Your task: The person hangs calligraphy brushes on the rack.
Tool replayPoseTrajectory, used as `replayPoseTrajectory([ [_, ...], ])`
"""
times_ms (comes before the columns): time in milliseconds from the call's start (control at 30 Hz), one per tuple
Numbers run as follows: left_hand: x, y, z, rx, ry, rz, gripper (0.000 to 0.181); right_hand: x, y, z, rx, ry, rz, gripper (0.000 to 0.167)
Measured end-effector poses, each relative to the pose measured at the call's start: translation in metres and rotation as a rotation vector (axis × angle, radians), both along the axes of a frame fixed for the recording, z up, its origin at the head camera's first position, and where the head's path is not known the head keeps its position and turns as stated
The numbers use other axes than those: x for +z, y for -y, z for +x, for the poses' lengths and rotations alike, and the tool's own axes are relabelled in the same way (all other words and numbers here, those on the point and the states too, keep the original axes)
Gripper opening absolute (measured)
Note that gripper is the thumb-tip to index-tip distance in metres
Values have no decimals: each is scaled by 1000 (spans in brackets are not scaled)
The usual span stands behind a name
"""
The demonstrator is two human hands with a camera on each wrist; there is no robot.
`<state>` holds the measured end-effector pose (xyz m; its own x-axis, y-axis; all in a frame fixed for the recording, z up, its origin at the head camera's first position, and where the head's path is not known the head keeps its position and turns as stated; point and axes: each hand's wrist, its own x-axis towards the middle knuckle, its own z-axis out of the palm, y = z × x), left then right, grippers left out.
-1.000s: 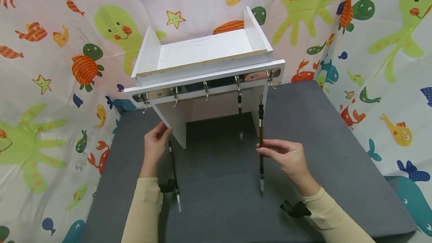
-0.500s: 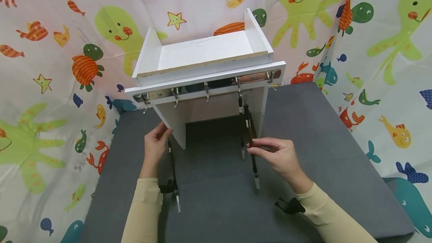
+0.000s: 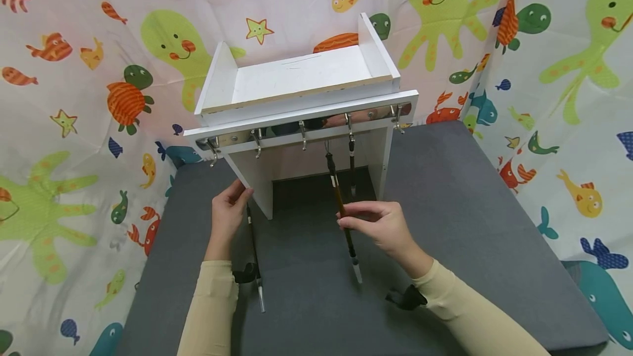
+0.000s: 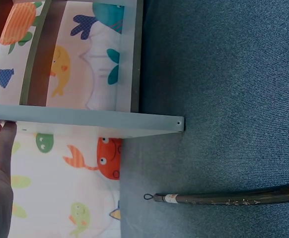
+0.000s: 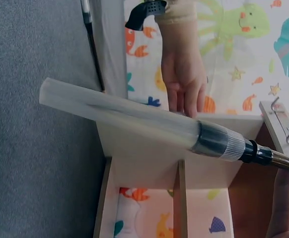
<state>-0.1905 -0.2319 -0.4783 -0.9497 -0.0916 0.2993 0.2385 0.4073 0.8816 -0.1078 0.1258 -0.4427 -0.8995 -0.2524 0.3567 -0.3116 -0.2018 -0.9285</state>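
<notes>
A white shelf (image 3: 299,104) carries a metal strip of several hooks along its front. My right hand (image 3: 381,227) pinches a dark brush (image 3: 338,194) by its middle; the brush leans, loop up near the underside of the rail, clear-capped tip (image 3: 357,273) down. Just behind it, another brush (image 3: 352,163) hangs from a hook. My left hand (image 3: 229,210) grips the front edge of the shelf's left side panel, and in the left wrist view its fingers (image 4: 3,144) touch the panel (image 4: 85,115). In the right wrist view the held brush's capped tip (image 5: 119,116) crosses the picture.
A third brush (image 3: 254,257) lies on the grey table (image 3: 306,312) beside my left forearm; its loop end (image 4: 157,197) shows in the left wrist view. Behind and around the table hangs a curtain (image 3: 296,15) printed with sea animals.
My right hand has moved left with its brush, passing in front of the hanging brush, and the held brush now leans. My left hand has stayed on the side panel.
</notes>
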Motion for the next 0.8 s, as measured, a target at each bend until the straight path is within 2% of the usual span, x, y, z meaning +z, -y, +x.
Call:
replayPoseTrajectory([
  [67, -7, 4, -3, 2, -5, 2, 41, -1, 5, -1, 7, 0, 19, 25],
  [100, -6, 3, -2, 6, 8, 4, 41, -2, 7, -1, 10, 2, 27, 25],
  [167, -2, 1, 0, 6, 4, 4, 40, -3, 11, -2, 17, 4, 30, 24],
  [333, 20, -9, 10, -4, 3, -10, 40, -1, 16, -3, 13, 3, 41, 24],
  [400, 23, -10, 13, -9, 4, -9, 39, -2, 17, -3, 5, 10, 61, 23],
  [567, 23, -9, 17, -9, 15, 5, 38, -7, 20, -5, -2, 40, 107, 22],
  [800, 23, -8, 12, -23, -11, 17, 38, -8, 22, -8, -6, 52, 95, 23],
])
